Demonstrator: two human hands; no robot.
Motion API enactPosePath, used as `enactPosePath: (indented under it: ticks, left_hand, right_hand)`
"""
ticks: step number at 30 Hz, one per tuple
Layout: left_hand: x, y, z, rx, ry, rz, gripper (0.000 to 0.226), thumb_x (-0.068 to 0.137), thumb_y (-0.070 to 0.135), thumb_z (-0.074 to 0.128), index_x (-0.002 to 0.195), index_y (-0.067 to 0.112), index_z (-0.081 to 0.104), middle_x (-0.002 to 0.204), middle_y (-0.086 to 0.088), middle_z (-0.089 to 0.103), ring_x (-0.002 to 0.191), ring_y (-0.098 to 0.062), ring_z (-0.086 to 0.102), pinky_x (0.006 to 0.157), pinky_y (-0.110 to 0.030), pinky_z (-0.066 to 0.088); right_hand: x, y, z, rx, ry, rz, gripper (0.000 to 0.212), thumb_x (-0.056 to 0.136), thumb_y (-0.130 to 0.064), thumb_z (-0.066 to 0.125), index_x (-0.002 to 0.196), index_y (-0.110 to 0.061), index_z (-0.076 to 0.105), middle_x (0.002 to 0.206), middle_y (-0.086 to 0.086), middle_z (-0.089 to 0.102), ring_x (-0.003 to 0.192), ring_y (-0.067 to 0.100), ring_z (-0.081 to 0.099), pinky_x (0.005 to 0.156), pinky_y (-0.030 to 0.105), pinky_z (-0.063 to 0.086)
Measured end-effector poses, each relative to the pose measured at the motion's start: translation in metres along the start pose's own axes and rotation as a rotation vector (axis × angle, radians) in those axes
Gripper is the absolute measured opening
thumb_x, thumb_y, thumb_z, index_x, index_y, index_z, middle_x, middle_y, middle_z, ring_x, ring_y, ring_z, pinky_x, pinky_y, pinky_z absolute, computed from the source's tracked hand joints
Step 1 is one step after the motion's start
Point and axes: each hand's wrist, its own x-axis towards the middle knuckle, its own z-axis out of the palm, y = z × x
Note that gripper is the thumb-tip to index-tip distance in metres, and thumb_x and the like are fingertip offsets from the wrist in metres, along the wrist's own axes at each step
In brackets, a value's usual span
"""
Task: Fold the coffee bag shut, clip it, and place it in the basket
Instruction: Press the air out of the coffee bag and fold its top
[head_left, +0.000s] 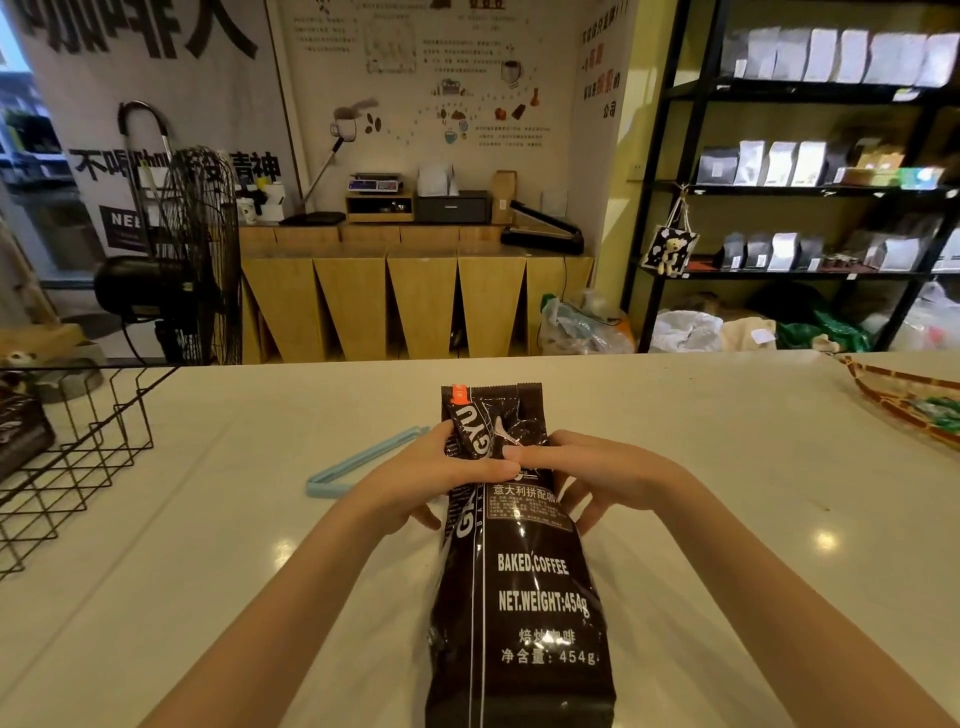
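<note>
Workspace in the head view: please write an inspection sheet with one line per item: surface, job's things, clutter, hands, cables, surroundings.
Surface: pale glossy counter, with light reflections.
Job's things: dark coffee bag lies lengthwise on the counter, its top pointing away from the person, not yet folded. Light blue clip lies on the counter left of the bag, unused. Black wire basket stands at the left edge, with a dark package already inside.
Clutter: patterned tray at the far right edge.
Hands: left hand and right hand both grip the bag's upper part.
Cables: nothing seen on the counter.
Surroundings: standing fan, wooden side counter, black shelves with bags.
</note>
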Motion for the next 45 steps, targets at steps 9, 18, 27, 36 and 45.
enactPosePath:
  ticks: [9, 18, 27, 36, 45]
  left_hand:
    - [-0.015, 0.02, -0.004, -0.195, 0.23, 0.418, 0.088, 0.049, 0.031, 0.083, 0.122, 0.05, 0.039, 0.114, 0.019, 0.054, 0.104, -0.005, 0.056, 0.087, -0.036, 0.05]
    - [-0.014, 0.024, -0.007, -0.018, 0.442, 0.753, 0.102, 0.048, 0.046, 0.081, 0.121, 0.063, 0.012, 0.132, 0.023, 0.03, 0.122, 0.012, 0.033, 0.084, -0.004, 0.04]
    - [0.006, 0.008, -0.002, -0.071, 0.388, 0.733, 0.094, 0.05, 0.046, 0.077, 0.123, 0.057, 0.02, 0.133, 0.027, 0.033, 0.12, 0.02, 0.032, 0.085, 0.001, 0.035]
    - [0.007, 0.003, 0.013, -0.271, 0.296, 0.582, 0.074, 0.05, 0.039, 0.084, 0.107, 0.045, 0.036, 0.109, 0.021, 0.052, 0.093, 0.015, 0.056, 0.072, -0.014, 0.051]
    - [0.005, 0.005, 0.013, -0.271, 0.303, 0.561, 0.076, 0.043, 0.045, 0.081, 0.107, 0.048, 0.039, 0.109, 0.024, 0.056, 0.098, 0.008, 0.057, 0.091, -0.033, 0.051]
  right_hand:
    - [-0.025, -0.022, -0.004, 0.074, 0.329, -0.327, 0.07, 0.071, -0.052, 0.066, 0.128, -0.031, 0.032, 0.098, -0.012, 0.057, 0.087, 0.008, 0.062, 0.062, 0.025, 0.055]
    - [-0.034, -0.033, -0.002, 0.092, 0.609, -0.598, 0.076, 0.053, -0.051, 0.073, 0.119, -0.035, 0.039, 0.098, -0.025, 0.054, 0.094, -0.001, 0.056, 0.072, 0.016, 0.048]
    - [-0.02, -0.024, -0.004, 0.08, 0.608, -0.592, 0.069, 0.053, -0.048, 0.076, 0.112, -0.035, 0.042, 0.1, -0.023, 0.055, 0.095, 0.001, 0.057, 0.074, 0.02, 0.052]
    - [-0.024, -0.035, -0.013, 0.076, 0.574, -0.555, 0.093, 0.048, -0.052, 0.073, 0.128, -0.035, 0.03, 0.116, -0.02, 0.047, 0.118, 0.007, 0.045, 0.083, 0.013, 0.036]
    - [-0.046, -0.151, -0.027, -1.17, 0.643, -1.035, 0.046, 0.074, -0.03, 0.071, 0.117, -0.03, 0.057, 0.148, 0.004, 0.033, 0.139, 0.025, 0.015, 0.113, 0.041, 0.016]
